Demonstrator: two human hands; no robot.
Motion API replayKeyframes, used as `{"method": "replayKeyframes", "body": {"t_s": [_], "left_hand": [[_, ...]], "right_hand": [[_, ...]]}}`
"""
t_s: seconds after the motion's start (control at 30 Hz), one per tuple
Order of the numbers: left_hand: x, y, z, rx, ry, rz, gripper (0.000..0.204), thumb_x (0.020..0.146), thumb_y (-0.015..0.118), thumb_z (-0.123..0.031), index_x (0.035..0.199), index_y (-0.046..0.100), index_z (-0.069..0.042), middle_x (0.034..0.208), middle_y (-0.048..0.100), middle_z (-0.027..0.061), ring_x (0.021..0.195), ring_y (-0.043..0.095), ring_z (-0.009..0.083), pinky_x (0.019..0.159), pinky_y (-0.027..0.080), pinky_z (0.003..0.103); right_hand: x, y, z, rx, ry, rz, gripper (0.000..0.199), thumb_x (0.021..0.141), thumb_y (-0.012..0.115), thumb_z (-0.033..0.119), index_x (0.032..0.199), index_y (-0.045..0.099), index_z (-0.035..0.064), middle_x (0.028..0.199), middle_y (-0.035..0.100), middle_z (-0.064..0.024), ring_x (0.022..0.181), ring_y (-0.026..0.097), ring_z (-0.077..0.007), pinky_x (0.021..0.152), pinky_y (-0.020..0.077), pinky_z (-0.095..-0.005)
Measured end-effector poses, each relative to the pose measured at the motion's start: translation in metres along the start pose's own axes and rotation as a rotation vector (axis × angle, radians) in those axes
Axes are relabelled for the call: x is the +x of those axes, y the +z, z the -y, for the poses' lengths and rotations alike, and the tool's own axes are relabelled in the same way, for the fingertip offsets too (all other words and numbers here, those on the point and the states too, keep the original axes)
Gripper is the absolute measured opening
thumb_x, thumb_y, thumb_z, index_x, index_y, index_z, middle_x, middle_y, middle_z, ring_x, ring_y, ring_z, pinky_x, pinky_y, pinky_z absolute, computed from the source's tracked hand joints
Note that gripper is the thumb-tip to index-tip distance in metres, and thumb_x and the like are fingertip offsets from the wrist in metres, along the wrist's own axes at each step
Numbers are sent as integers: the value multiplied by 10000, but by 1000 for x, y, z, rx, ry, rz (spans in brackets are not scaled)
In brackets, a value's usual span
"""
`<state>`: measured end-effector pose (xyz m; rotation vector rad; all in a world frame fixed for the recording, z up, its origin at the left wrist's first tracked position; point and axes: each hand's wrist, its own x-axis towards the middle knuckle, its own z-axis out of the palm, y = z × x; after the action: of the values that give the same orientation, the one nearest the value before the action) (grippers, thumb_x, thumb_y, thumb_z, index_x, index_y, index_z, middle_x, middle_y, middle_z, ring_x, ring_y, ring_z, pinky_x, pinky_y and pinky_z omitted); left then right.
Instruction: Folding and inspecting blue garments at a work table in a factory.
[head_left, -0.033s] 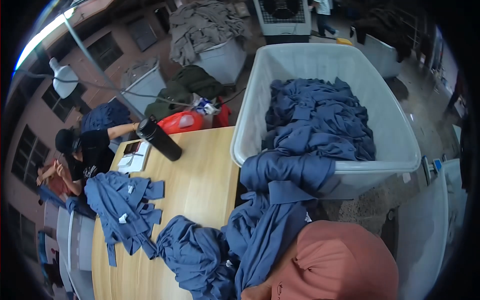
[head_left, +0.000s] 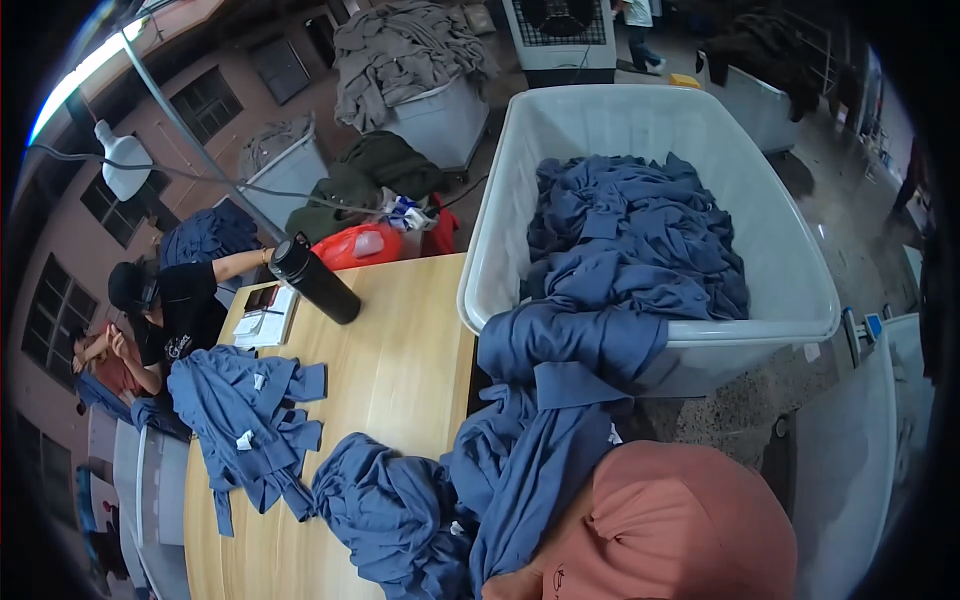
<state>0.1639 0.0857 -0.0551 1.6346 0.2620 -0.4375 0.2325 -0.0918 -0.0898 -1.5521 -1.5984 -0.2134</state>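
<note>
While neither hand shows in view, so grip can't be told, a blue garment (head_left: 560, 400) hangs over the bin (head_left: 800, 290) rim onto the worktop (head_left: 400, 370) w/ more piled there; best pulled clear slowly, avoiding the bottle (head_left: 315, 280).

You have a blue garment (head_left: 560, 420) draped over the rim of the white bin (head_left: 480, 250), its crumpled length trailing down onto the tabletop (head_left: 400, 360). A second blue garment (head_left: 395, 510) lies bunched beside it, touching it, near the tabletop's near edge.
</note>
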Motion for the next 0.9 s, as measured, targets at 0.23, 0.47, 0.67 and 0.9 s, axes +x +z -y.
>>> {"method": "replayKeyframes", "body": {"t_s": [0.23,0.47,0.67,0.9], "left_hand": [[-33,-15,-67,43,-30,-91,73,786,597,-14,857,608,-2,781,608,33,734,547,114,654,427,250],[-96,-46,-163,62,-55,-299,101,804,598,-17,902,617,-2,817,620,48,769,553,131,683,436,261],[-130,-70,-297,90,-93,-389,125,820,598,-19,941,624,-1,849,630,61,799,559,144,707,445,271],[-89,63,43,30,-90,-608,137,838,598,-27,969,631,-8,871,634,57,811,556,142,727,449,273]], "right_hand": [[-24,24,-10,-13,110,38,94,697,545,152,712,482,83,606,505,-82,576,553,-267,478,401,-410],[-16,40,-15,37,124,107,97,701,541,153,717,484,76,600,505,-88,575,554,-275,480,399,-414],[-21,40,-14,46,218,147,99,705,537,153,722,486,70,595,505,-94,574,555,-282,482,398,-418],[-9,47,-12,93,200,239,103,709,533,154,727,488,63,589,505,-100,574,556,-289,484,396,-422]]}}
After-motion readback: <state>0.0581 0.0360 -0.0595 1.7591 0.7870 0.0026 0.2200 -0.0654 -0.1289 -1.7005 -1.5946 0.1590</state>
